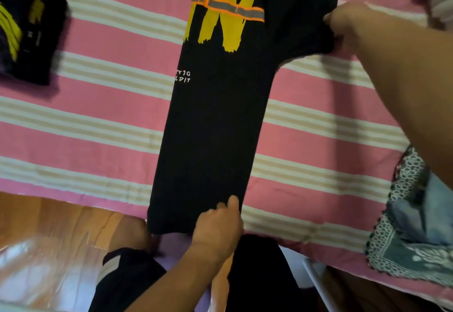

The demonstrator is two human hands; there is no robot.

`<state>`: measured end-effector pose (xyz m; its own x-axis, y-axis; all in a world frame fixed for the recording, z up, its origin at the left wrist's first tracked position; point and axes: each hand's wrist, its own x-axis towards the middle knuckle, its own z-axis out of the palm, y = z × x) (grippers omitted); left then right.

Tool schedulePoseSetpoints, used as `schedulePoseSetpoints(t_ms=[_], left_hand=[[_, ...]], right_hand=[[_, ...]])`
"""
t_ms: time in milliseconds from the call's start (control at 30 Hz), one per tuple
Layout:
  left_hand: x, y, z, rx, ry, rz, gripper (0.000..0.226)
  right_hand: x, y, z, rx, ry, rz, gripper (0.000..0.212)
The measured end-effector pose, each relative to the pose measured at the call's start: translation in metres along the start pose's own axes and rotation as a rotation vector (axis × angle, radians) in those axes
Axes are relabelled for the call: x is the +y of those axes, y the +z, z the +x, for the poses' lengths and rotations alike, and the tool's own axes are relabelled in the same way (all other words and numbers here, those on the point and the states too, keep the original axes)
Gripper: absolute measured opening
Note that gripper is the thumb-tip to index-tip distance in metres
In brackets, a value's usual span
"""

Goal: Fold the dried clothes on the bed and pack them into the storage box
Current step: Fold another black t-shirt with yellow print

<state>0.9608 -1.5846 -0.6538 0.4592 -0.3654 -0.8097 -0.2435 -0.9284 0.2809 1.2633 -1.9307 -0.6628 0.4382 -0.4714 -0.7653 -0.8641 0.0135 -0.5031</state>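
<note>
Right, we're mid-fold on the black T-shirt (pixel 215 120), lying lengthwise down the middle of the pink striped bed (pixel 98 105), its left side already folded in to a straight edge, yellow print and an orange-grey band at the far end. The left hand (pixel 218 226) is at the near hem, fingers curled onto the cloth with the thumb laid on top, holding that end. The right hand (pixel 348 22) is out at the far right, pinching the sleeve where it sticks out past the body. So both hands have cloth in their grip.

This fabric looks thin, soft and light: it will drape and slide on the sheet, with no stiffness to hold a crease on its own. Best taken at the edges, hem and sleeve, pulled gently taut so the fold lands straight. My read is the sleeve side wants to come over next.

Far left, a folded dark garment (pixel 29 34) with yellow marks sits well apart. Near right, a patterned cloth and denim pile (pixel 411 221) waits at the bed's edge. No storage box in view; packing looks some way off.
</note>
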Motion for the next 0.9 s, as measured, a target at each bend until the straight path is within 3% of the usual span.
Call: schedulePoseSetpoints(t_ms=[67, 167, 200, 267, 333, 400, 467, 567, 633, 667, 767, 800, 900], left_hand=[[-0.002, -0.018, -0.001, -0.203, 0.065, -0.019, 0.024], [-0.01, -0.063, -0.004, -0.65, 0.155, -0.185, 0.028], [-0.013, -0.083, 0.002, -0.693, 0.17, -0.226, 0.028], [-0.015, -0.128, 0.028, -0.468, 0.172, -0.334, 0.023], [-0.018, -0.182, 0.077, 0.051, 0.131, -0.385, 0.016], [-0.023, -0.24, 0.135, 0.561, 0.12, -0.289, 0.019], [-0.03, -0.287, 0.193, 0.847, 0.2, -0.124, 0.024], [-0.041, -0.323, 0.265, 0.928, 0.328, 0.098, 0.04], [-0.046, -0.33, 0.291, 0.954, 0.344, 0.06, 0.052], [-0.047, -0.33, 0.298, 0.964, 0.326, 0.002, 0.056], [-0.047, -0.325, 0.305, 0.954, 0.272, -0.064, 0.062], [-0.045, -0.322, 0.302, 0.93, 0.265, -0.014, 0.062], [-0.032, -0.35, 0.305, 0.787, 0.169, 0.138, 0.06]], right_hand=[[-0.003, 0.004, -0.008, 0.007, -0.012, 0.006, 0.03], [-0.01, 0.005, -0.021, 0.028, -0.014, 0.056, 0.022], [-0.01, 0.004, -0.019, 0.014, -0.004, 0.076, 0.019], [-0.008, 0.001, -0.005, -0.011, 0.021, 0.107, 0.019], [-0.01, -0.002, 0.012, -0.021, 0.026, 0.091, 0.024], [-0.015, -0.005, 0.033, -0.019, 0.035, 0.13, 0.028], [-0.021, -0.006, 0.052, -0.029, 0.018, 0.265, 0.033], [-0.036, -0.002, 0.058, -0.126, 0.022, 0.382, 0.031], [-0.036, 0.0, 0.057, -0.186, 0.013, 0.408, 0.028], [-0.026, 0.0, 0.059, -0.133, -0.05, 0.45, 0.026], [0.018, -0.002, 0.06, 0.334, -0.227, 0.698, 0.016], [0.032, -0.003, 0.059, 0.39, -0.237, 0.744, 0.013], [0.037, -0.002, 0.055, 0.344, -0.212, 0.721, 0.012]])
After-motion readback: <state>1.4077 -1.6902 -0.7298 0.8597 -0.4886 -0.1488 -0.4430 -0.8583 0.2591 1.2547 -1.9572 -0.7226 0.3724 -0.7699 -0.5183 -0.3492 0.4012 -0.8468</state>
